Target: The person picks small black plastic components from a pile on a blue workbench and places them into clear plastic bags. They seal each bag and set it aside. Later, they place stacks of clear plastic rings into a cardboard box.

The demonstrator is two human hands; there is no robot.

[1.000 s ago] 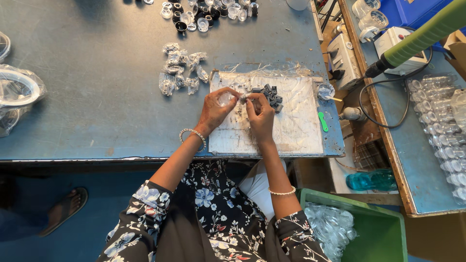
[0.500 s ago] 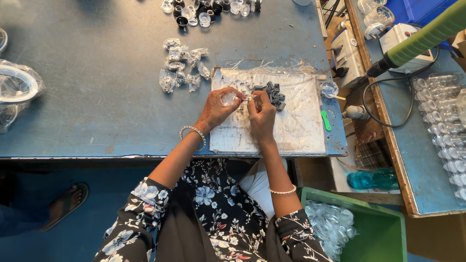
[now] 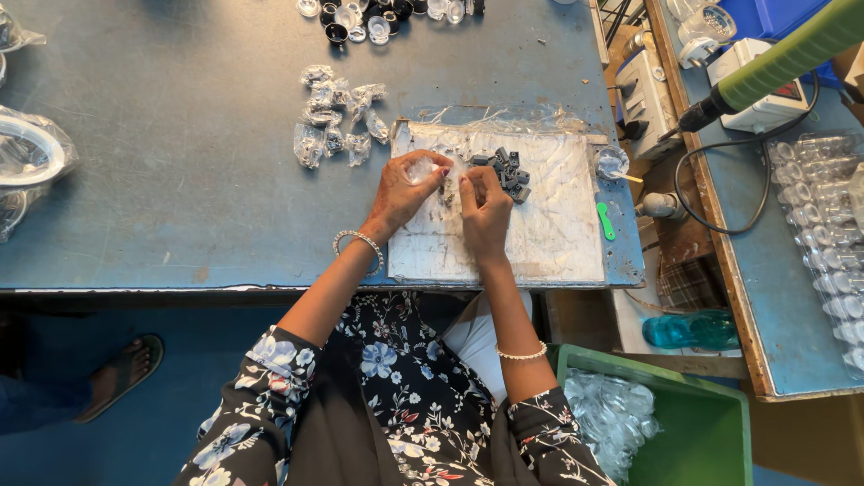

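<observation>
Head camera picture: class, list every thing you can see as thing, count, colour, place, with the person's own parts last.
Blue metal workbench: one, blue, centre.
White plastic-covered work board: one, white, bench's near right.
Small dark grey blocks: a pile, grey, on the board.
Clear bagged parts: a cluster, clear, left of the board.
Black and clear caps: several, bench's far edge.
Green plastic bin: one, green, lower right, holding clear pieces.
Teal bottle: one, lying right of the bench.
Left hand: holds a small clear piece.
Right hand: on the board, fingertips pinched.

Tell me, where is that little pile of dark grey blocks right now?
In the head view, the pile of dark grey blocks lies on the white plastic-covered board, toward its far edge, just beyond the right hand.
</observation>
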